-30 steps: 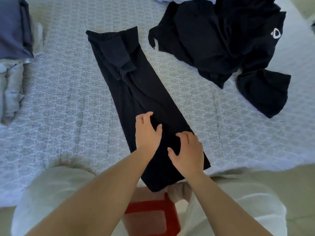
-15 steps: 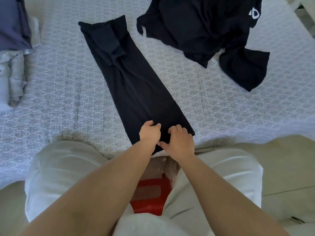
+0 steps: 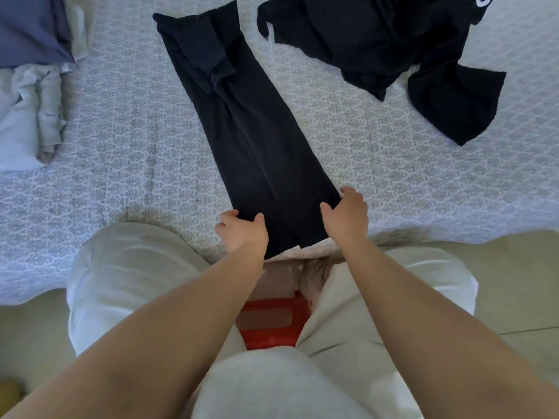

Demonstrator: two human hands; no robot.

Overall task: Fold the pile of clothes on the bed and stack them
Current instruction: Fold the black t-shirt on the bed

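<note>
1. Left hand (image 3: 242,234) grips the near left corner of the black garment (image 3: 251,125); thumb on top, fingers curled under the edge.
2. Right hand (image 3: 346,217) grips the near right corner of the same garment, thumb on the cloth, fingers wrapped round the side edge.
3. Garment is folded into a long narrow strip, lying flat on the bed (image 3: 130,152), running from the near bed edge away and to the left; a folded sleeve lies on its far end.
4. Its near end hangs slightly over the bed edge between the two hands.
5. Unfolded black shirt (image 3: 393,46) lies crumpled at far right, well apart from the strip; one sleeve spread toward the right.
6. White print at the shirt's top edge, cut off by the frame, not readable.
7. Far left: blue folded cloth (image 3: 30,28) on top of pale grey-white clothes (image 3: 27,116), a stack.
8. Bed cover is white with a repeating grey ornamental pattern.
9. Person sits, pale trousers (image 3: 127,279), knees at the bed edge, on a red stool (image 3: 272,325).
10. Pale tiled floor (image 3: 520,285) at right.
</note>
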